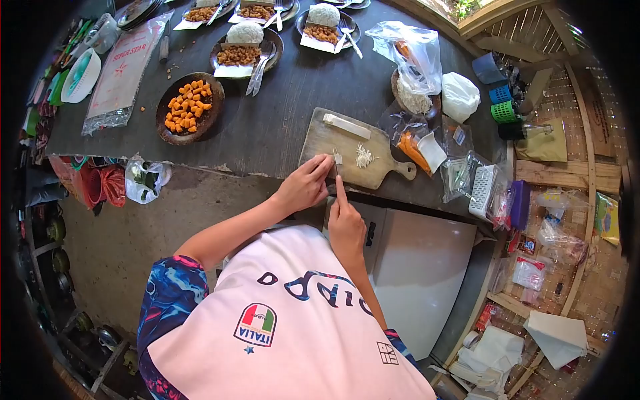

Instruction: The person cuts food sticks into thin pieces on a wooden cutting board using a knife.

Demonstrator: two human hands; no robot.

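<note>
My left hand (pixel 308 185) is at the near left edge of a wooden cutting board (pixel 319 135), fingertips pinched together on something small and pale that I cannot make out. In my right hand (pixel 347 225) is a knife (pixel 337 169), index finger stretched along it, the blade beside my left fingertips. A small heap of thin pale sticks (pixel 364 156) lies on the board. Farther back on it rests a long pale block (pixel 347 125).
Left stands a bowl of orange cubes (pixel 189 107); behind are plates with rice (pixel 245 33) and cutlery. Right of the board lie a bag with orange pieces (pixel 415 151), a bowl of white shreds (pixel 412 95) and a white basket (pixel 483 192). A white appliance (pixel 423 267) stands below.
</note>
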